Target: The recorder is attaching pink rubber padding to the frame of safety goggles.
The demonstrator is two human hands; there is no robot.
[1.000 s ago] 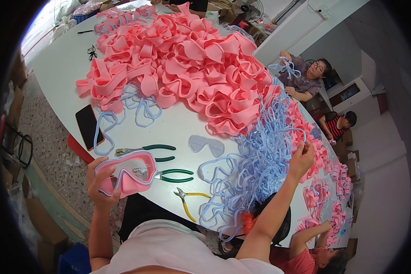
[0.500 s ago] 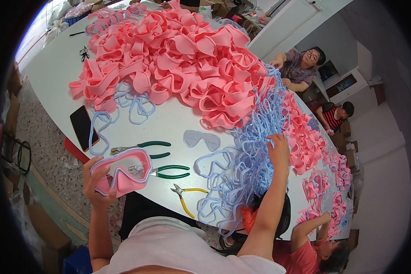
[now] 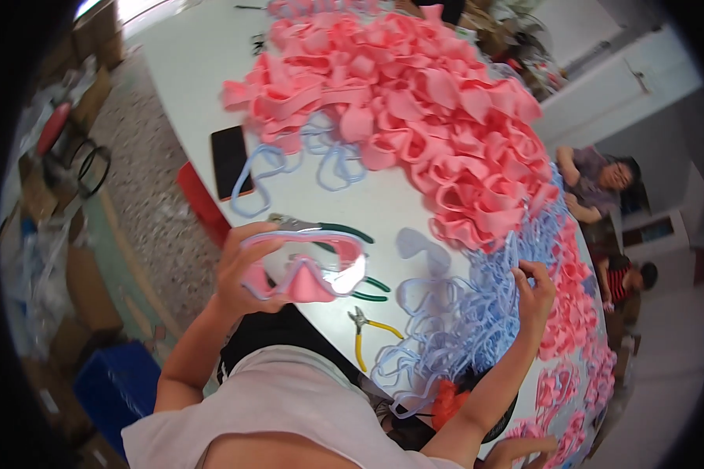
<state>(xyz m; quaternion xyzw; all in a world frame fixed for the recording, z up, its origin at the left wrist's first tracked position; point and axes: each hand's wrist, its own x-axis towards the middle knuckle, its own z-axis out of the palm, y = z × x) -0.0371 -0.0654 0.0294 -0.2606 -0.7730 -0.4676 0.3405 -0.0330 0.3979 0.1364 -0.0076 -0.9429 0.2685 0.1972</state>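
My left hand (image 3: 242,270) holds a pink swim-goggle mask (image 3: 305,266) with a clear lens, lifted above the near edge of the white table (image 3: 195,70). My right hand (image 3: 533,291) is pinching one pale blue rubber frame at the edge of a heap of blue frames (image 3: 461,320). A single clear lens (image 3: 418,246) lies on the table between the two hands. Beneath the mask lie green-handled pliers (image 3: 360,285) and yellow-handled pliers (image 3: 371,332).
A big mound of pink rubber mask skirts (image 3: 414,102) fills the table's far half. A dark phone (image 3: 231,160) lies at the left edge. More pink parts (image 3: 575,320) lie to the right. Two other people (image 3: 602,184) sit at the far right. Boxes and a blue crate (image 3: 113,383) stand on the floor.
My left hand has raised the pink mask higher and toward the middle. My right hand has drawn back to the near side of the blue heap, fingers closing on a frame.
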